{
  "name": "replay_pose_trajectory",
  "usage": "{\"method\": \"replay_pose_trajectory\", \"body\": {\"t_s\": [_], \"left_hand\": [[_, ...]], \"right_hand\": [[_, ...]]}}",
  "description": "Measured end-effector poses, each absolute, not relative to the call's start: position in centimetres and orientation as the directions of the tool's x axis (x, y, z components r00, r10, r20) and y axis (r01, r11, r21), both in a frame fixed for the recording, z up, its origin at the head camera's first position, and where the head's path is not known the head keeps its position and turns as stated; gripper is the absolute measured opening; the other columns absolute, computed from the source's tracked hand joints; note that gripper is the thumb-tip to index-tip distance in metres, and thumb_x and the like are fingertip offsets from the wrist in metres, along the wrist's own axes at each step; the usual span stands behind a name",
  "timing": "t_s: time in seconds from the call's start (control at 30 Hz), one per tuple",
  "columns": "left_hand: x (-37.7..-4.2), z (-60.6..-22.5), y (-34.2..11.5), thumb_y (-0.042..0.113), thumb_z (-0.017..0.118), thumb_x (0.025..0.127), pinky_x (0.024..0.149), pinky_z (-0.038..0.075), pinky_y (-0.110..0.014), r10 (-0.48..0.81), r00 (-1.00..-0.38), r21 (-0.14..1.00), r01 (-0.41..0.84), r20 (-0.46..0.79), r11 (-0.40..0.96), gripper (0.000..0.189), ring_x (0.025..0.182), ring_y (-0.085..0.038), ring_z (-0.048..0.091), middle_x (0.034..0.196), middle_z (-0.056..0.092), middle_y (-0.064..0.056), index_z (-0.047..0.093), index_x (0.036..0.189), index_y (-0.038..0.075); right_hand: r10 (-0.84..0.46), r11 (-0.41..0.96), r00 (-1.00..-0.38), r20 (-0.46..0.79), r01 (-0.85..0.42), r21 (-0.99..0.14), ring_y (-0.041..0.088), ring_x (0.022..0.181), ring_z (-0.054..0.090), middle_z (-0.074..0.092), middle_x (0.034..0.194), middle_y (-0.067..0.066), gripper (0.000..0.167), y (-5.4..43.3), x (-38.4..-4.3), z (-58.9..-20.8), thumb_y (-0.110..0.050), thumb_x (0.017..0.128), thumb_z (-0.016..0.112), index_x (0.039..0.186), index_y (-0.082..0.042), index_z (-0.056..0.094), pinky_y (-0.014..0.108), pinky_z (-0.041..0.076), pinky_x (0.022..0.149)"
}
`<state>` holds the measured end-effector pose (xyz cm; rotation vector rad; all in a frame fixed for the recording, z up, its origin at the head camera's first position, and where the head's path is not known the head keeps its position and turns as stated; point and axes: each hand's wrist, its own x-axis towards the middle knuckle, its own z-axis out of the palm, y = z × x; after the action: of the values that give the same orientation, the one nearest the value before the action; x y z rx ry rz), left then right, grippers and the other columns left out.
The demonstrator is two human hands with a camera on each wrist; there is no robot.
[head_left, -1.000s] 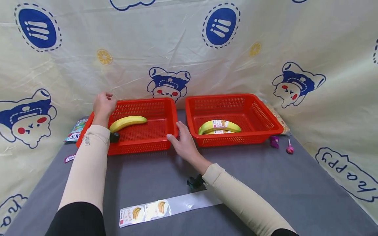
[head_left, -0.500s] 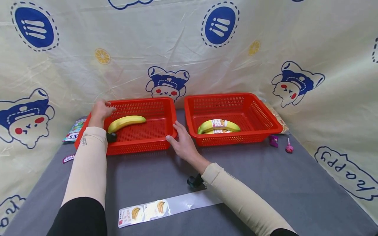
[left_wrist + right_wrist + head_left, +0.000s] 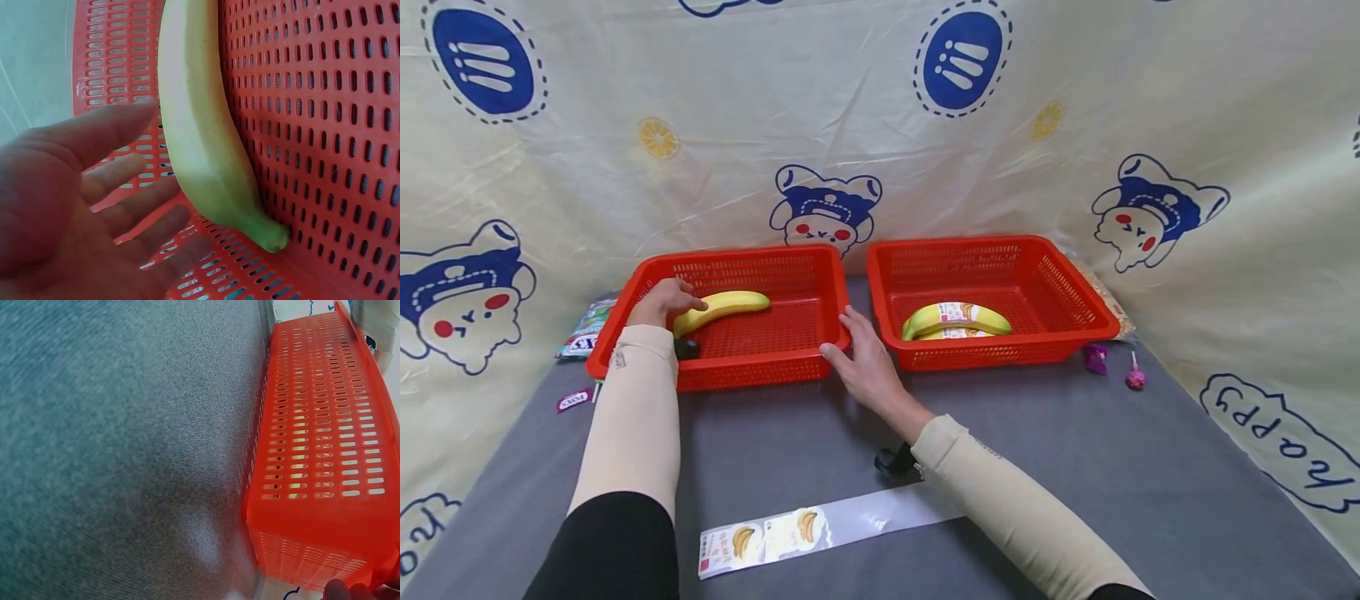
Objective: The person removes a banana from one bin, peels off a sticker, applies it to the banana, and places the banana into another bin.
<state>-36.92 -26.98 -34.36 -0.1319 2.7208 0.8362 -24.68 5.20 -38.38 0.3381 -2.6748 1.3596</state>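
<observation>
A yellow banana [image 3: 727,305] without a sticker lies in the left red basket [image 3: 752,374], its greenish end showing in the left wrist view. My left hand [image 3: 662,302] is inside this basket beside the banana. Its thumb and fingers [image 3: 134,206] are spread and extended, with the fingertips close to the banana's side; whether they touch it I cannot tell. My right hand [image 3: 868,364] rests against the front right corner of the same basket, thumb at the front and fairly straight fingers along the side. In the right wrist view only fingertips [image 3: 350,590] show at the bottom edge.
A right red basket [image 3: 985,357] holds bananas [image 3: 958,320] with labels. A banana-label strip [image 3: 797,533] lies in front. A candy bag [image 3: 587,329] and a small wrapper [image 3: 574,400] are left; a purple candy [image 3: 1096,359] and a lollipop [image 3: 1136,377] are right.
My left hand has come down from above the basket's back left corner to beside the banana, its fingers opening out. My right hand has stayed at the basket's corner.
</observation>
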Motion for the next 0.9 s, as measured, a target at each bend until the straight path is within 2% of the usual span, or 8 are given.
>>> {"method": "replay_pose_trajectory", "body": {"t_s": [0.2,0.33,0.53,0.73,0.9], "left_hand": [[-36.99,-34.64,-27.17,0.022,0.056,0.090,0.110,0.026,-0.055,0.041,-0.908,0.519,-0.201,-0.417,0.831,0.073,0.126,-0.043,0.030,0.146,0.025,-0.032,0.019,0.145,-0.007],[-36.84,-34.72,-27.31,0.022,0.058,0.089,0.110,0.027,-0.055,0.051,-0.890,0.525,-0.220,-0.453,0.822,0.076,0.126,-0.042,0.028,0.146,0.025,-0.031,0.017,0.147,-0.003],[-37.03,-34.97,-27.40,0.021,0.060,0.088,0.107,0.032,-0.055,0.075,-0.870,0.511,-0.214,-0.487,0.833,0.075,0.124,-0.042,0.030,0.142,0.028,-0.029,0.019,0.148,0.002],[-37.04,-34.96,-27.18,0.019,0.060,0.089,0.102,0.040,-0.050,0.085,-0.855,0.520,-0.230,-0.512,0.822,0.071,0.116,-0.039,0.039,0.134,0.035,-0.026,0.023,0.147,0.003],[-37.02,-34.97,-26.94,0.018,0.059,0.090,0.096,0.043,-0.045,0.087,-0.891,0.521,-0.179,-0.445,0.835,0.060,0.109,-0.034,0.042,0.126,0.043,-0.024,0.035,0.140,-0.003]], "right_hand": [[-0.155,0.571,-0.961,0.229,-0.276,-0.773,0.021,0.140,0.033,0.028,0.155,0.000,0.069,5.32,-24.85,-38.32,-0.033,0.086,0.066,0.144,-0.010,0.037,0.039,0.041,0.104],[-0.154,0.573,-0.962,0.224,-0.272,-0.773,0.021,0.140,0.033,0.028,0.155,0.000,0.068,5.31,-24.90,-38.43,-0.033,0.086,0.066,0.144,-0.011,0.037,0.038,0.042,0.104],[-0.156,0.576,-0.962,0.224,-0.273,-0.770,0.021,0.140,0.034,0.029,0.155,0.000,0.068,5.40,-24.81,-38.35,-0.033,0.086,0.067,0.144,-0.011,0.038,0.038,0.041,0.104],[-0.167,0.586,-0.958,0.235,-0.288,-0.758,0.021,0.140,0.034,0.029,0.155,0.001,0.068,5.41,-24.87,-38.38,-0.033,0.086,0.067,0.143,-0.010,0.038,0.038,0.040,0.105],[-0.173,0.582,-0.952,0.251,-0.305,-0.754,0.021,0.140,0.034,0.030,0.154,0.001,0.066,5.45,-24.92,-38.48,-0.032,0.086,0.066,0.142,-0.008,0.040,0.037,0.040,0.106]]}}
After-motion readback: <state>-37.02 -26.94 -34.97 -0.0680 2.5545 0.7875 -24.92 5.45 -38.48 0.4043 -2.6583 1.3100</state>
